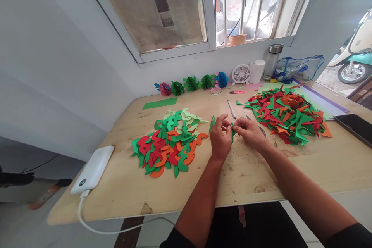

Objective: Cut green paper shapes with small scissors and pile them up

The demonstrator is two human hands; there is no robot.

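Observation:
My left hand [221,139] is closed on a small piece of green paper [233,131] above the middle of the table. The fingertips of my right hand [250,133] pinch the same piece from the other side. A green paper part [212,122] sticks out past the left fingers; whether it belongs to the same piece, I cannot tell. Partly hidden under my right hand are what look like scissors [262,130]. Left of my hands lies a pile of curved paper cutouts [167,147] in green, red and orange. To the right is a heap of pointed paper scraps [290,114].
A white pen [231,109] lies beyond my hands. Folded paper figures [191,83], a small fan [241,74], a glass bottle [272,62] and a clear bag [302,68] line the wall. A power bank [93,169] sits left, a phone [356,128] right.

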